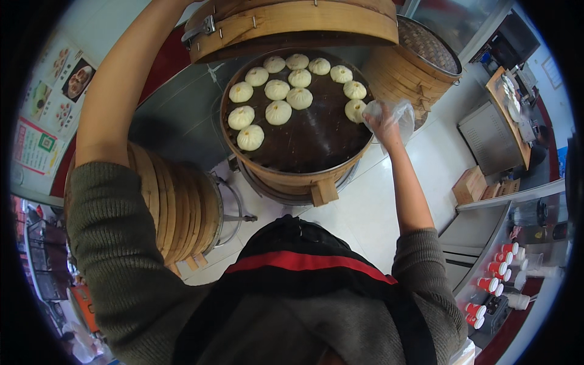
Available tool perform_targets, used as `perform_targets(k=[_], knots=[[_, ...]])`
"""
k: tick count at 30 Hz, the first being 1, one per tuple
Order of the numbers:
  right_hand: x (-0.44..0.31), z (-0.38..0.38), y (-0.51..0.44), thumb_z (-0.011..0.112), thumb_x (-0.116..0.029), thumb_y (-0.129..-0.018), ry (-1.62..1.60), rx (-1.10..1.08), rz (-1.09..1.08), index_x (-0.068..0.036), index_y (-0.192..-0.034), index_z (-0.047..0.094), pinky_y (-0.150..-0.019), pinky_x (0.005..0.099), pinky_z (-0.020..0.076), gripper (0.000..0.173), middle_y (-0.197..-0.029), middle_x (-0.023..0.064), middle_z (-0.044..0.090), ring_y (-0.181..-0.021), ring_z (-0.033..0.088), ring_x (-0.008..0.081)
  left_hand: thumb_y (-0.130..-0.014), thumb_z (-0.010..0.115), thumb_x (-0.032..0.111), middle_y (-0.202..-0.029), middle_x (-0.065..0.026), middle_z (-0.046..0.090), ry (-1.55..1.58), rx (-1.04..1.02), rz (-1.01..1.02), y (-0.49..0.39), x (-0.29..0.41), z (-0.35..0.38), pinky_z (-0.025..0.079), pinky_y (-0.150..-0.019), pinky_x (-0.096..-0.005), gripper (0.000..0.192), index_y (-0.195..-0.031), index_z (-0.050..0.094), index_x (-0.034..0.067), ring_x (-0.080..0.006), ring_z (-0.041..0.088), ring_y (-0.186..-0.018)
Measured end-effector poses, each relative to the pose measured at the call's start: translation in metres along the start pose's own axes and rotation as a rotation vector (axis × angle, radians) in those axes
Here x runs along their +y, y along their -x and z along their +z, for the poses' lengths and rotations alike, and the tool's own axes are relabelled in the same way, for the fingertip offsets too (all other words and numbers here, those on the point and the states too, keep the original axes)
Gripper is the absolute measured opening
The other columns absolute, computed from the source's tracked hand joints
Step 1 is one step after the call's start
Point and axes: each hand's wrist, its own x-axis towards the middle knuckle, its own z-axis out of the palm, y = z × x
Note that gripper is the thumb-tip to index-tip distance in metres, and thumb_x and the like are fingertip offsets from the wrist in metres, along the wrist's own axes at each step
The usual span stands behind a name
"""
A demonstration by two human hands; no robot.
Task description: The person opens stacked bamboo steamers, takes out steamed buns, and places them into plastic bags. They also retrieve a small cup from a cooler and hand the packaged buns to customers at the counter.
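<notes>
A round bamboo steamer (273,171) stands before me with several pleated steamed buns (299,98) on its dark liner, mostly at the back and left. My right hand (387,122), with a clear plastic bag (402,114) over or around its fingers, is at the steamer's right rim, touching or just beside a bun (355,111). Whether the fingers grip that bun cannot be told. Raised above the back of the steamer is a tilted wooden steamer lid or tier (296,23) with a metal latch. My left arm reaches up to its left side; the left hand is cut off by the top edge.
A stack of bamboo steamer tiers (182,205) is on a metal stand at the left. Another steamer stack with a woven lid (429,41) stands at the back right. Farther right are a wood-topped counter (511,118), cardboard boxes (470,185) and several red-and-white cups (488,284).
</notes>
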Motion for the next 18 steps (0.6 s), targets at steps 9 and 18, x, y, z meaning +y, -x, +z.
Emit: perform_targets(k=[9,18], knots=[[0.014,0.101,-0.066,0.054,-0.039,-0.08,0.629,-0.446,0.204,-0.009,-0.133,0.032,-0.095,0.0392,0.0382,0.064,-0.13,0.0207,0.041,-0.114,0.046,0.0363,-0.074,0.07,0.039,-0.072,-0.0027,0.057,0.109,-0.075,0.08,-0.022,-0.009,-0.013,0.04,-0.059,-0.027,0.041,-0.081,0.061,0.0,-0.0114,0.051,-0.067],[0.025,0.052,-0.167,0.05,-0.022,-0.077,0.831,-0.545,-0.432,-0.005,-0.078,0.065,-0.063,0.0453,0.0441,0.022,-0.083,0.0133,0.062,-0.074,0.06,0.0293,-0.072,0.072,0.037,-0.073,-0.0065,0.06,0.202,-0.108,0.066,-0.018,-0.003,-0.017,0.041,-0.058,-0.0265,0.042,-0.084,0.062,-0.002,-0.0142,0.054,-0.066]])
